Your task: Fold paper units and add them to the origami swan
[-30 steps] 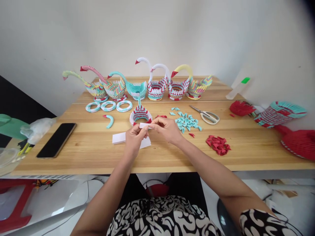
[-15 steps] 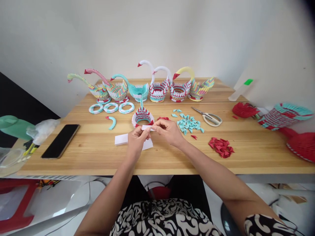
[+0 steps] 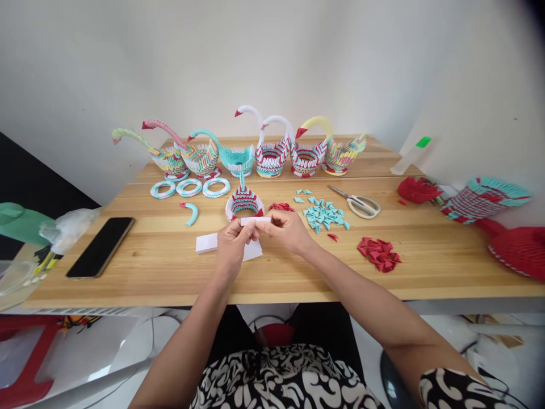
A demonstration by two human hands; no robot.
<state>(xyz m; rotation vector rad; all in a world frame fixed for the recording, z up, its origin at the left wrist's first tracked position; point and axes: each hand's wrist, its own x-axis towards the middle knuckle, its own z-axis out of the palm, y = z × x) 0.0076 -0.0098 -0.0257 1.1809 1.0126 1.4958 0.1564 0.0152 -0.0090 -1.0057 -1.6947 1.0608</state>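
White paper strip [image 3: 255, 221] was up in both hands, just above the table [image 3: 149, 287], near its front edge at the middle. Left hand [image 3: 233, 240] had its left part pinched between thumb and fingers; right hand [image 3: 289, 230] pinched the right part, thumbs nearly meeting at the strip's lower edge. Couldn't tell from where I stood if it had a crease. Below the left hand: white paper stack [image 3: 206, 243] to its left, loose white sheet [image 3: 253, 250] to its right, partly covered. Right behind the strip sat a red, white and teal paper basket [image 3: 244, 196]. Small red pieces [image 3: 281, 207] lay just beyond the right hand. Further right: teal folded pieces [image 3: 326, 216], scissors [image 3: 361, 205] with blades pointing away and left, and a red pile [image 3: 378, 254] nearer the front. Curved teal neck [image 3: 193, 215] with a red tip lay left of the basket, three rings [image 3: 188, 194] behind it. Phone [image 3: 101, 248] was far left, screen dark. Six swan baskets [image 3: 237, 161] lined the back.
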